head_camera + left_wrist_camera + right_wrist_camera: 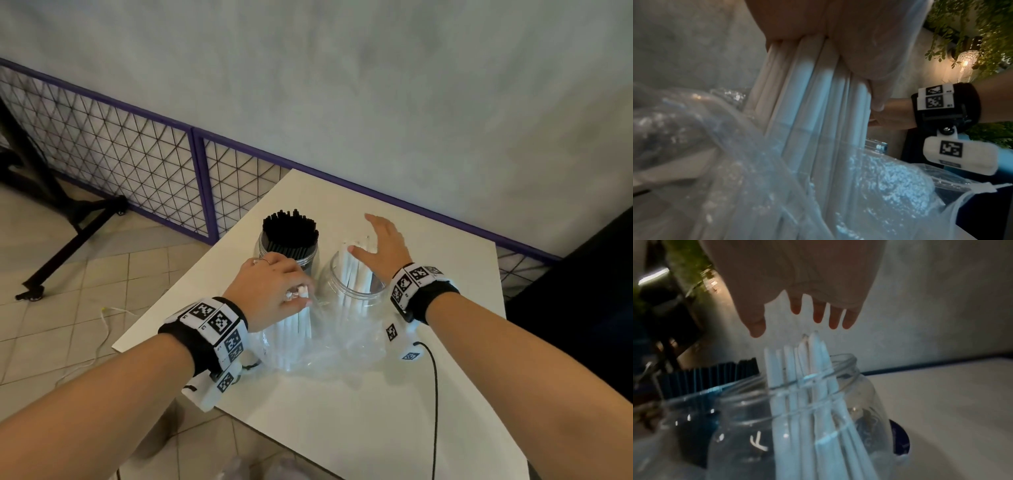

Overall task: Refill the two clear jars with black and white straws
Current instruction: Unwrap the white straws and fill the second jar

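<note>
Two clear jars stand side by side on the white table (445, 394). The left jar (263, 245) is packed with black straws (289, 231). The right jar (346, 291) holds several white straws (356, 270) leaning toward its far rim. My left hand (274, 291) grips a bunch of white straws (294, 329) by their tops, their lower ends still inside a crumpled clear plastic bag (329, 353). The left wrist view shows that bunch (818, 105) under my curled fingers (865, 53). My right hand (383, 243) hovers open, fingers spread, just above the straw tips (812, 340) in the right jar (818, 402).
A purple-framed wire mesh fence (154, 161) runs along the grey wall behind the table. A black stand on castors (68, 240) sits on the tiled floor at left. A black cable (435, 394) trails over the table near my right wrist. A dark seat (582, 291) is at right.
</note>
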